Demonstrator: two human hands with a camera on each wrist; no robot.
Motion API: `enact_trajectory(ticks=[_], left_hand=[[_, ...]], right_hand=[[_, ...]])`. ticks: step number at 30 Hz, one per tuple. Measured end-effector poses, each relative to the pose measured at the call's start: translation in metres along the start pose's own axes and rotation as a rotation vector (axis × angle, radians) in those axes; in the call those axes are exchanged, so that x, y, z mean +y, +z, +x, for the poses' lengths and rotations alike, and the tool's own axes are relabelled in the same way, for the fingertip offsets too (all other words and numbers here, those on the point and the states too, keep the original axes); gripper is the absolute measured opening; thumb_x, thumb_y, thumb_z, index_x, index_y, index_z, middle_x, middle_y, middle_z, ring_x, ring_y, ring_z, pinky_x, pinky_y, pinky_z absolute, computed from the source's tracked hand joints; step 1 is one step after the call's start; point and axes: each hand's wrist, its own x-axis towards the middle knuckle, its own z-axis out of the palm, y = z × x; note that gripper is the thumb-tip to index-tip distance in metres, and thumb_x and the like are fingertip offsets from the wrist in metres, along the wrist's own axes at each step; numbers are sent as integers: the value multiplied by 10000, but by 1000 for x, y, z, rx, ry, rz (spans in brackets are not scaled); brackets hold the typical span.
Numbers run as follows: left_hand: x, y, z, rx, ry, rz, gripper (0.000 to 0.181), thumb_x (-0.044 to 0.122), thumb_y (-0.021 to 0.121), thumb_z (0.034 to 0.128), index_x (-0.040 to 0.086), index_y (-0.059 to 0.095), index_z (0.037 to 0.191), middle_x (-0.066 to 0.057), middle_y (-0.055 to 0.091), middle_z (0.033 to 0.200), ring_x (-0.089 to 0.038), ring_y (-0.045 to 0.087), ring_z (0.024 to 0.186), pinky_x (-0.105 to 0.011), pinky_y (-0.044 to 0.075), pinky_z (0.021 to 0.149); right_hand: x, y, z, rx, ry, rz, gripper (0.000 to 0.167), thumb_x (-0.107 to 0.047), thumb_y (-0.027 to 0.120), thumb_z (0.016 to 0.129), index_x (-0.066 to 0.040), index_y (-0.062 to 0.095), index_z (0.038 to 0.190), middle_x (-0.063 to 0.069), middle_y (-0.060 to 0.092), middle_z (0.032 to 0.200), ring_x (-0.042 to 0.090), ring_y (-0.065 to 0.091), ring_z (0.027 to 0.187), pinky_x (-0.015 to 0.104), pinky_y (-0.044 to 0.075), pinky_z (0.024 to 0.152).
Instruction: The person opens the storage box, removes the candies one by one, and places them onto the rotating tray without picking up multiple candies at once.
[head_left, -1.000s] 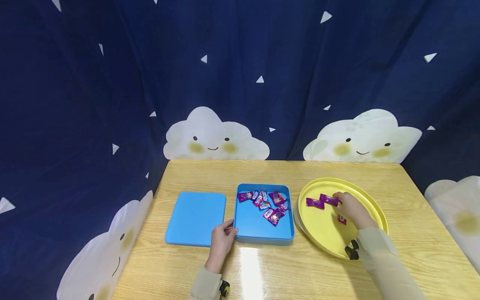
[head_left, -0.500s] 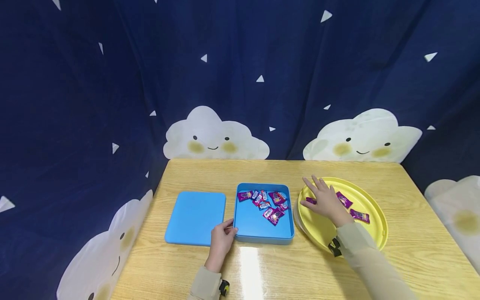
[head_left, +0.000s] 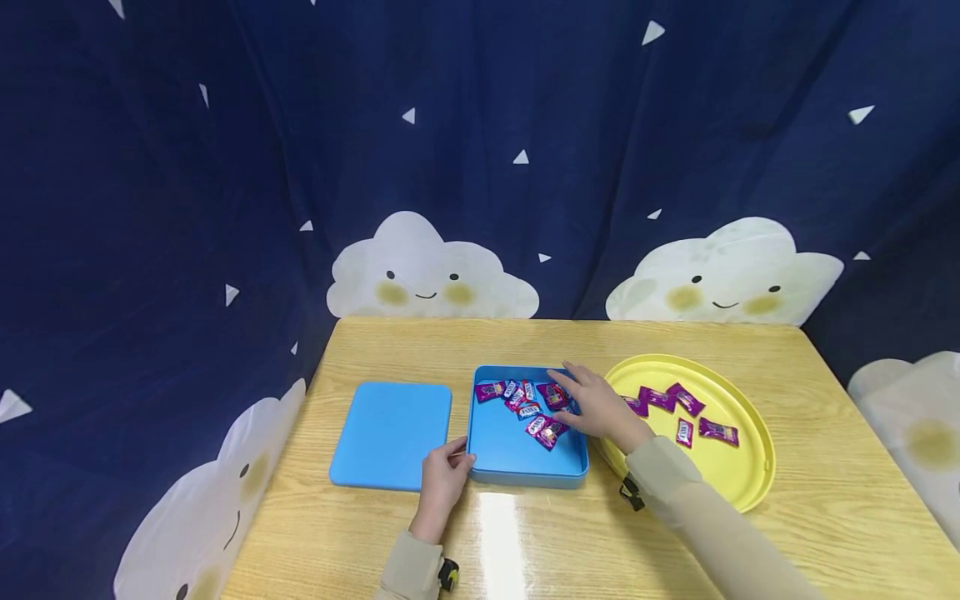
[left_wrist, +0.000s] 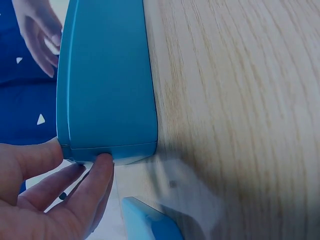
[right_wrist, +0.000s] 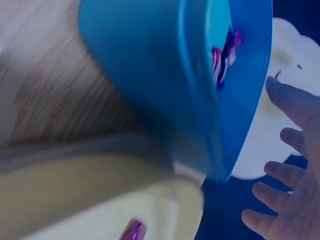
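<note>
The blue box (head_left: 517,456) sits mid-table with several wrapped candies (head_left: 528,411) inside, mostly toward its back and right. At its front left corner my left hand (head_left: 444,479) grips the edge; in the left wrist view the thumb is at the rim and the fingers (left_wrist: 102,172) lie against the outer wall. My right hand (head_left: 600,406) is over the box's right side with fingers spread, holding nothing, as the right wrist view also shows. On the right stands a round yellow tray (head_left: 738,471) with several purple candies (head_left: 718,432), one partly hidden by the right hand.
A flat blue lid (head_left: 392,436) lies on the wooden table (head_left: 360,533) left of the box. Behind the table hangs a dark blue curtain (head_left: 465,100) with clouds and white triangles. The right sleeve (head_left: 705,512) crosses the yellow tray's front left rim.
My right hand has moved left from the candies on the yellow tray to above the box, its fingers now spread. The tray's candies lie more spread out. The left hand stays put.
</note>
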Motion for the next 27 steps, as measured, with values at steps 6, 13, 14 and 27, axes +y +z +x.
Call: enact_trajectory(ticks=[6, 13, 14, 27], left_hand=[[0, 0, 1, 5, -10, -1, 335, 2, 636, 834, -91, 589, 1152, -230, 629, 1054, -257, 644, 849, -264, 539, 650], [0, 1, 1, 8, -1, 2, 329, -9, 636, 828, -92, 594, 1144, -228, 634, 1038, -262, 646, 844, -261, 538, 647], [0, 1, 1, 9, -4, 2, 329, -9, 637, 827, -89, 596, 1143, -225, 636, 1037, -259, 646, 842, -256, 536, 645], [-1, 2, 1, 4, -7, -2, 332, 5, 627, 841, -73, 592, 1162, -215, 633, 1053, -259, 643, 856, -260, 538, 644]], right_hand=[[-21, 5, 13, -112, 10, 57, 658, -186, 730, 787, -90, 432, 1366, 212, 381, 1373, 412, 390, 1231, 532, 386, 955], [-36, 16, 26, -257, 66, -3, 562, -51, 739, 755, -60, 530, 1276, 194, 467, 1291, 375, 466, 1164, 506, 425, 930], [-37, 17, 27, -271, 65, -18, 539, -39, 737, 753, -52, 546, 1256, 199, 478, 1282, 378, 477, 1152, 504, 428, 928], [-43, 30, 30, -353, -19, -166, 90, 3, 623, 838, -43, 648, 910, 64, 593, 792, 201, 548, 744, 349, 507, 785]])
